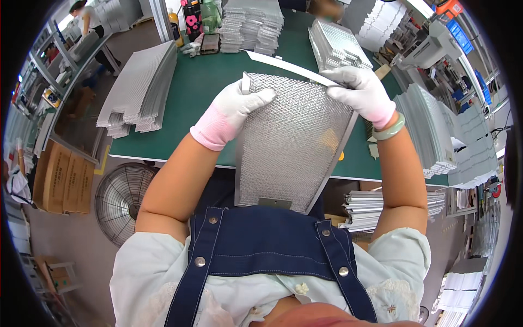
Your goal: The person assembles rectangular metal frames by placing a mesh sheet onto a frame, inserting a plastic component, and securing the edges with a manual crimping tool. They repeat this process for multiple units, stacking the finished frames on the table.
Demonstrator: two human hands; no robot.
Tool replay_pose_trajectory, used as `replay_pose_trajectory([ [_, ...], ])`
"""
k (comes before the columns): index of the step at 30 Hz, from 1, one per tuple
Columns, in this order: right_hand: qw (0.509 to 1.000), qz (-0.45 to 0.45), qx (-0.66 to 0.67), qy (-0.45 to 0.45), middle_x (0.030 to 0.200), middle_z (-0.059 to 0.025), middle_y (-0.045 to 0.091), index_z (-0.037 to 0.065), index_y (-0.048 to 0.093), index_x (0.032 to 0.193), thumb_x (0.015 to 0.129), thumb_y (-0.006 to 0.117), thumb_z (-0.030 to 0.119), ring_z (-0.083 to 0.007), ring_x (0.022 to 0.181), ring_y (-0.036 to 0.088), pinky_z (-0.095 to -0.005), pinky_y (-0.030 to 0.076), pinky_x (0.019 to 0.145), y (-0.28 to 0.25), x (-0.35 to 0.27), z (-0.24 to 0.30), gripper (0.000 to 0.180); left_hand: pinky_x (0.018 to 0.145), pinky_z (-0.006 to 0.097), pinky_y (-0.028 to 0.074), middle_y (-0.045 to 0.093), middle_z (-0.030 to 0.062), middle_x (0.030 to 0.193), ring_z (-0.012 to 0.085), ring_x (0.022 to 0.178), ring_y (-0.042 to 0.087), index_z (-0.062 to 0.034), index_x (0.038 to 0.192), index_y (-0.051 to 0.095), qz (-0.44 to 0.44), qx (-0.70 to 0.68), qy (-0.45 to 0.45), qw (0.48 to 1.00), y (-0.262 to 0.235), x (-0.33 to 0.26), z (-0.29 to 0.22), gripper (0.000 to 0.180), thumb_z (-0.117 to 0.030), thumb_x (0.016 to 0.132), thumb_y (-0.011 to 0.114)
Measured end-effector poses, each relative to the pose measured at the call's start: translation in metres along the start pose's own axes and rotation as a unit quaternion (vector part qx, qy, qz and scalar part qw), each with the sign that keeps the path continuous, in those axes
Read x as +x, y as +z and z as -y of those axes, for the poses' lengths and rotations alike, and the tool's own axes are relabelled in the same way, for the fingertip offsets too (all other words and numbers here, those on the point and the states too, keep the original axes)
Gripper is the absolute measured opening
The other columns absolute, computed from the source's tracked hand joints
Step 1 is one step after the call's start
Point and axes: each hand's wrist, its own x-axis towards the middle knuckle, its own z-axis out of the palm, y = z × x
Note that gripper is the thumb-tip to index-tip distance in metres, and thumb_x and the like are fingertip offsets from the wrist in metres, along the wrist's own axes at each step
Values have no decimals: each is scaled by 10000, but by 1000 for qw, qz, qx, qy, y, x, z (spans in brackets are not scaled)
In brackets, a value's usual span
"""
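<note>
A silver metal mesh filter panel (289, 147) is tilted up in front of my body, its lower end close to my navy apron. Metal edging runs along its two long sides and its lower end, where a small plate (275, 203) sits. My left hand (231, 109), in a white and pink glove, is closed on the panel's upper left corner, thumb on the mesh. At the upper right corner my gloved right hand (365, 95) pinches a thin, pale metal strip (286, 65). This strip slants along the panel's top edge, its left end apart from it.
Stacked mesh sheets stand on the green table (196, 76): a left stack (139, 82), a back stack (251, 27) and a back-right stack (340, 46). Framed panels (425, 131) are piled at right. A floor fan (122, 201) and cardboard boxes (65, 180) stand at left. Another person (87, 27) works far left.
</note>
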Motion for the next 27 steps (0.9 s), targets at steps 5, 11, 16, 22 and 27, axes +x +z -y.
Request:
replay_pose_trajectory([
  [5,999,22,-24,15,983,-59,696,-18,676,1159,849,704,72,-103,875,635,-248,511,803,4,7,-14,325,914,288,480,659,63,1112,140,985,618,19,1193,586,-6,7,-41,999,-14,14,14,313,-162,942,636],
  [11,999,27,21,20,996,-68,696,-39,660,1163,848,687,86,-123,898,641,-265,509,838,4,13,-24,340,910,287,478,659,62,1103,139,971,617,16,1208,584,-13,-19,-19,1000,-11,20,14,322,-149,938,643],
  [16,999,12,-30,9,1032,-80,695,-57,652,1163,856,676,63,-128,935,638,-272,502,877,4,10,-21,330,898,292,501,663,109,1106,145,994,629,53,1262,546,-147,82,119,979,-17,29,29,455,-156,888,698],
  [22,1000,-12,4,-4,1105,-94,692,-54,615,1226,882,642,15,-126,985,635,-271,491,918,5,1,-22,352,884,292,536,663,151,1141,174,986,666,71,1292,549,-281,371,325,823,-7,32,26,554,-110,818,771],
  [27,999,-30,-7,-19,1078,-78,703,-22,668,1187,875,662,13,-112,969,635,-257,485,895,4,-8,-26,315,783,278,546,720,152,964,205,843,705,59,1097,682,-304,440,366,762,10,21,14,387,-131,786,813],
])
